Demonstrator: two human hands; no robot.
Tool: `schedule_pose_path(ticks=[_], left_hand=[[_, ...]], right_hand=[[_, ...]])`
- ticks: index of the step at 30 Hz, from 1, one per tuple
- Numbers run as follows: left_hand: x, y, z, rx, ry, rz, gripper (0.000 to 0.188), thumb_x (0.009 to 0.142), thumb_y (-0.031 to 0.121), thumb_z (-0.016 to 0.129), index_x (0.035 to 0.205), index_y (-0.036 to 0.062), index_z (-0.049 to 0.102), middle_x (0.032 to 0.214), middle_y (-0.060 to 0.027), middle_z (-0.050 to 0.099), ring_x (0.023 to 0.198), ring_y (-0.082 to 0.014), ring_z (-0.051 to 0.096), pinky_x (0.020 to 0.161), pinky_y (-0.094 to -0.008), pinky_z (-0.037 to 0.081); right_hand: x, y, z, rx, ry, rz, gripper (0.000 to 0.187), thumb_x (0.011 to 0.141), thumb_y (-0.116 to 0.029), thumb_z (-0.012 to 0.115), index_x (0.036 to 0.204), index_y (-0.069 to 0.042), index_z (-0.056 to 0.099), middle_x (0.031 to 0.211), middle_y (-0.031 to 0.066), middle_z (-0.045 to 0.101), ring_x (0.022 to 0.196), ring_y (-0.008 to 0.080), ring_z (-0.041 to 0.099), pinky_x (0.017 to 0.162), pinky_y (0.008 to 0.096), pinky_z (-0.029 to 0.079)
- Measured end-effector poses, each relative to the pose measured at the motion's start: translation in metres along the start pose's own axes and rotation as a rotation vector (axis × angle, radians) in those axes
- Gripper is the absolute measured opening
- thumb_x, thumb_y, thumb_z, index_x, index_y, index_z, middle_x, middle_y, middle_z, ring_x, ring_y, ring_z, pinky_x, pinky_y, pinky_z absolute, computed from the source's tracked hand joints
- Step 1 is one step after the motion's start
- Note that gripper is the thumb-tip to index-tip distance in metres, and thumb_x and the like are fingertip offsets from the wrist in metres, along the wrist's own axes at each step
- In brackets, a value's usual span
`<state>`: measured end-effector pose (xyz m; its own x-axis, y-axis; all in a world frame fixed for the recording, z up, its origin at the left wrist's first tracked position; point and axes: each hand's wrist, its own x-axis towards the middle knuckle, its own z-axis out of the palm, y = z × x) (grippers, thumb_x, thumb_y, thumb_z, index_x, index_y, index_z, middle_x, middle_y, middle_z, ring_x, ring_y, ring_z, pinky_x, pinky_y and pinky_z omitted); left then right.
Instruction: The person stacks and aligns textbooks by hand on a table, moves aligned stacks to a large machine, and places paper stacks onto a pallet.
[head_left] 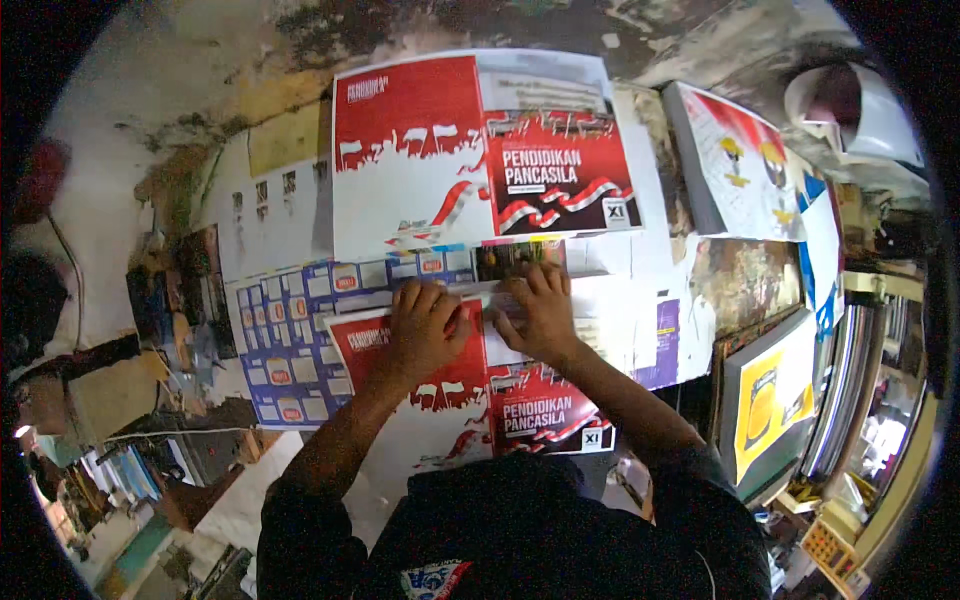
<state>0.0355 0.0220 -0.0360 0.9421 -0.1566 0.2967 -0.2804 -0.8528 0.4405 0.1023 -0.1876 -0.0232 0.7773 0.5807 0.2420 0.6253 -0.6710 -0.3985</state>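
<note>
A red and white printed cover sheet [453, 362] lies on the table close to my body, its near edge reaching my dark shirt. At its far edge, left of the middle, my left hand [428, 325] is closed with curled fingers gripping the paper. Just to the right, my right hand [540, 315] bends its fingers over the same edge, thumb turned toward the left hand. Beyond both hands lies a stack of matching red and white cover sheets [408, 190]. What the fingertips press underneath is hidden.
Blue patterned paper [285, 340] covers the table at left. Another stack of printed sheets [745, 165] stands at the far right, near a white rounded container [880, 115]. A yellow-printed stack [770, 400] sits lower right, beside upright boards [850, 375]. A stained wall rises behind.
</note>
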Motion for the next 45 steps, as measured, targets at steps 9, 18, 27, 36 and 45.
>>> schedule_pose_path(ticks=[9, 18, 27, 36, 45], left_hand=[[-0.006, -0.005, -0.16, -0.506, -0.37, -0.594, 0.039, 0.082, 0.028, 0.079, 0.107, -0.0007, 0.069, 0.095, -0.0133, 0.069, 0.094, -0.0221, 0.064, 0.085, -0.0338, 0.05], [0.048, 0.011, -0.088, -0.444, -0.461, -0.445, 0.045, 0.087, 0.029, 0.073, 0.118, 0.0002, 0.062, 0.107, -0.0145, 0.064, 0.101, -0.0235, 0.061, 0.089, -0.0363, 0.048], [0.077, -0.012, -0.08, -0.453, -0.428, -0.409, 0.051, 0.091, 0.031, 0.067, 0.13, 0.0011, 0.055, 0.119, -0.0157, 0.06, 0.107, -0.025, 0.059, 0.094, -0.0388, 0.047], [0.099, -0.11, -0.116, -0.369, -0.08, -0.542, 0.086, 0.082, 0.039, 0.075, 0.146, 0.0003, 0.031, 0.137, -0.0231, 0.048, 0.123, -0.0319, 0.049, 0.105, -0.0418, 0.041], [0.017, -0.119, -0.028, -0.006, -0.262, -0.591, 0.134, 0.051, 0.036, 0.097, 0.152, 0.0009, 0.015, 0.141, -0.0307, 0.045, 0.133, -0.0418, 0.044, 0.108, -0.0496, 0.039]], right_hand=[[-0.055, 0.096, -0.156, 0.468, -0.28, 0.485, 0.039, 0.076, -0.027, 0.084, 0.105, -0.006, 0.072, 0.093, 0.0119, 0.074, 0.084, 0.0201, 0.071, 0.077, 0.0372, 0.056], [-0.212, 0.056, -0.111, 1.159, -0.386, 0.967, 0.044, 0.088, -0.025, 0.071, 0.123, 0.0, 0.058, 0.108, 0.0093, 0.069, 0.096, 0.0169, 0.064, 0.083, 0.0326, 0.055], [-0.171, 0.048, -0.144, 1.109, -0.066, 0.774, 0.038, 0.089, -0.029, 0.071, 0.111, 0.0, 0.06, 0.085, 0.0069, 0.068, 0.07, 0.0146, 0.061, 0.064, 0.0336, 0.051], [0.02, 0.187, -0.15, 0.748, -0.089, 0.441, 0.068, 0.085, -0.042, 0.076, 0.128, 0.005, 0.052, 0.102, 0.0171, 0.072, 0.088, 0.0298, 0.072, 0.089, 0.0389, 0.056], [0.018, 0.182, -0.059, -0.152, -0.204, 0.491, 0.133, 0.049, -0.037, 0.094, 0.154, -0.009, 0.017, 0.122, 0.0279, 0.06, 0.11, 0.045, 0.061, 0.094, 0.051, 0.05]])
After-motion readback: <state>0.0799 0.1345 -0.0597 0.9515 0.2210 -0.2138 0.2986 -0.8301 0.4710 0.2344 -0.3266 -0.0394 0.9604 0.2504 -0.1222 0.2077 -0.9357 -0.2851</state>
